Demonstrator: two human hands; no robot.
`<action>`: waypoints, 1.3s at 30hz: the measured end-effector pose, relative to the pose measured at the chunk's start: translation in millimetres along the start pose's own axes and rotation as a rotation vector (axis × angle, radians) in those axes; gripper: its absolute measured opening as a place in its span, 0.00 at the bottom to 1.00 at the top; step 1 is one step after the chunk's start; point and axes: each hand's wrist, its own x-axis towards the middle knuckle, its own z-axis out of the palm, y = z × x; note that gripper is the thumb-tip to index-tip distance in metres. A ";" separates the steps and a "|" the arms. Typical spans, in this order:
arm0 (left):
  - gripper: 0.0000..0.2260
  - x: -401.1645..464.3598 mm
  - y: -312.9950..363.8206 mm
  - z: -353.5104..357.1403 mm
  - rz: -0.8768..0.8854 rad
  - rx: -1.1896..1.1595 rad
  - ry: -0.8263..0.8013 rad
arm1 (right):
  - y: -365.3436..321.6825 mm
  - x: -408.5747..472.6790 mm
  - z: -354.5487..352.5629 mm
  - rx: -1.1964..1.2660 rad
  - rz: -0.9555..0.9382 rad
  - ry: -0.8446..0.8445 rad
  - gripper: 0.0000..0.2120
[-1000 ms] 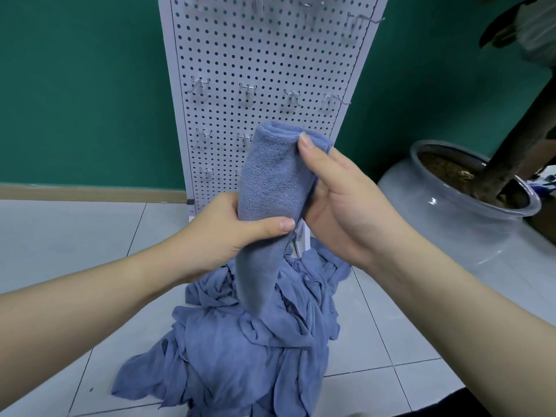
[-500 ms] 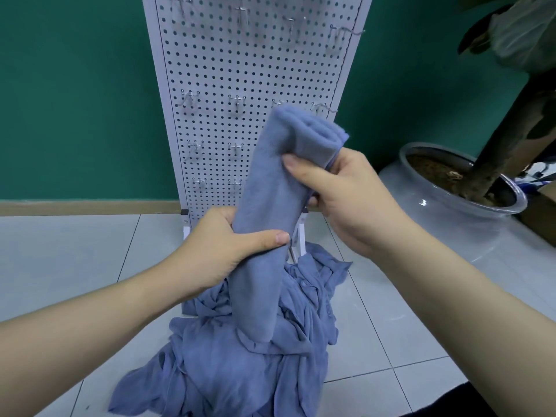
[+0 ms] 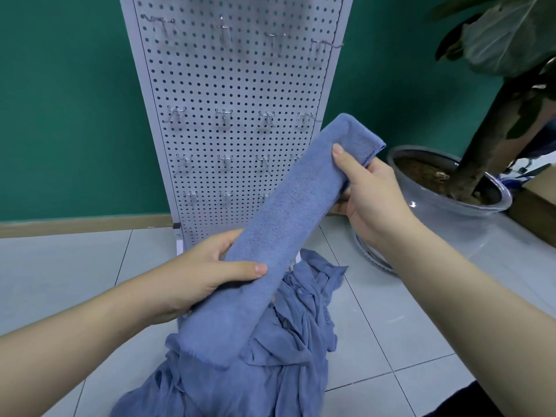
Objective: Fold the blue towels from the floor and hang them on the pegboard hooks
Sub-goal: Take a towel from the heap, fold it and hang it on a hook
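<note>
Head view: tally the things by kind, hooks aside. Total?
Folded towel: 1, gripped by both hands
Towel pile on the floor: 1, its towels cannot be counted
Pegboard: 1
Potted plant: 1
Hands: 2, left hand, right hand
Total: 6

Folded blue towel [image 3: 279, 233]: terry cloth, doubled into a long narrow strip, held slanting with its folded end up and to the right, its loose end hanging over the heap below. Pile of blue towels [image 3: 270, 356]: crumpled and unfolded on the tiled floor at the foot of the board. White pegboard [image 3: 240, 85]: upright, perforated, with rows of bare metal hooks [image 3: 224, 114].
</note>
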 end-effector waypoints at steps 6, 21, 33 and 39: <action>0.19 3.6 -4.4 4.0 -0.052 -0.067 0.004 | 5.4 -4.1 4.9 0.001 0.050 -0.045 0.17; 0.21 4.3 3.9 -8.2 0.006 -0.117 0.179 | 63.2 1.7 -13.9 -0.503 0.149 -0.087 0.20; 0.23 6.0 9.4 -13.9 0.080 -0.198 0.221 | 64.5 -42.3 30.1 -0.707 -0.388 -0.412 0.33; 0.22 6.0 11.7 -22.1 0.121 -0.065 0.241 | 58.2 -41.5 32.7 -0.613 -0.413 -0.324 0.25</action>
